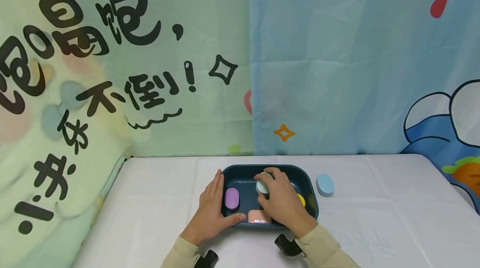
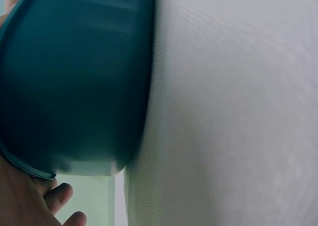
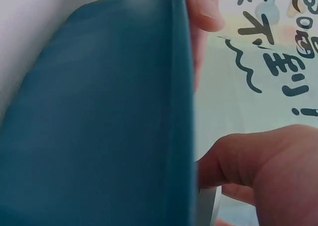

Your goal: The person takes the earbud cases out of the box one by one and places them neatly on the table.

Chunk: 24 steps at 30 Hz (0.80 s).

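A dark blue rectangular tray with rounded corners stands on the white table. My left hand rests against its left side, fingers straight along the rim and thumb over the front edge. Inside the tray, my right hand pinches a pale green rounded piece between thumb and fingers; the hand covers part of it. A purple oval piece lies at the tray's left, and a pink piece by its front wall. Behind the right hand shows part of a yellow piece.
A light blue rounded piece sits on the white tablecloth just right of the tray. Printed cloth curtains hang behind the table's back edge. Black wrist cameras are worn below both hands.
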Available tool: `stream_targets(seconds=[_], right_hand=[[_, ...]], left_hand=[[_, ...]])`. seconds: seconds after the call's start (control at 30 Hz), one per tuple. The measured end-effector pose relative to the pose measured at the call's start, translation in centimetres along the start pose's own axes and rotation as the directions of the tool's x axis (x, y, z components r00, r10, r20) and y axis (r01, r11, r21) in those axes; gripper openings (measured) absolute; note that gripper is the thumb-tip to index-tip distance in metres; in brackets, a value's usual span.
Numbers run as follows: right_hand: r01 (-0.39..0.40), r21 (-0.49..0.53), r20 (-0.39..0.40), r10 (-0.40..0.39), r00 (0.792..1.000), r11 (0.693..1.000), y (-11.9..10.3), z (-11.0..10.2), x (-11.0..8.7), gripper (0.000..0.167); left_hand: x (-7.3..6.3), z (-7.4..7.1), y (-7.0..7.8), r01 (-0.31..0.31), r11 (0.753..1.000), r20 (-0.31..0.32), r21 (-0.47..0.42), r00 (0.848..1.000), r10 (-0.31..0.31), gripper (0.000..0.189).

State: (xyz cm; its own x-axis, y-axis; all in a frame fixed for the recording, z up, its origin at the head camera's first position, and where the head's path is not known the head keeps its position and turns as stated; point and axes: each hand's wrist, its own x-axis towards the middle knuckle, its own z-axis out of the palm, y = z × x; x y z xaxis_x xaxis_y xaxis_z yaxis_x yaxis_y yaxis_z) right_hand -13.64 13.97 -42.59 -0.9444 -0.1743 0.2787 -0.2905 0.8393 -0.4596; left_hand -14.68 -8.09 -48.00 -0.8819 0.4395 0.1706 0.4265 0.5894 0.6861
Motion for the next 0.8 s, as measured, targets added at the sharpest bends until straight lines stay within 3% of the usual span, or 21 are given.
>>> stream_targets(seconds=[0.8], right_hand=[[0.023,0.005,-0.096,-0.022,0.995,1.000,2.1,-2.3,-1.3,0.035]], left_hand=[[0.0,0.1,0.0,0.020,0.999,0.004,-0.026,1.000,-0.020,0.120]])
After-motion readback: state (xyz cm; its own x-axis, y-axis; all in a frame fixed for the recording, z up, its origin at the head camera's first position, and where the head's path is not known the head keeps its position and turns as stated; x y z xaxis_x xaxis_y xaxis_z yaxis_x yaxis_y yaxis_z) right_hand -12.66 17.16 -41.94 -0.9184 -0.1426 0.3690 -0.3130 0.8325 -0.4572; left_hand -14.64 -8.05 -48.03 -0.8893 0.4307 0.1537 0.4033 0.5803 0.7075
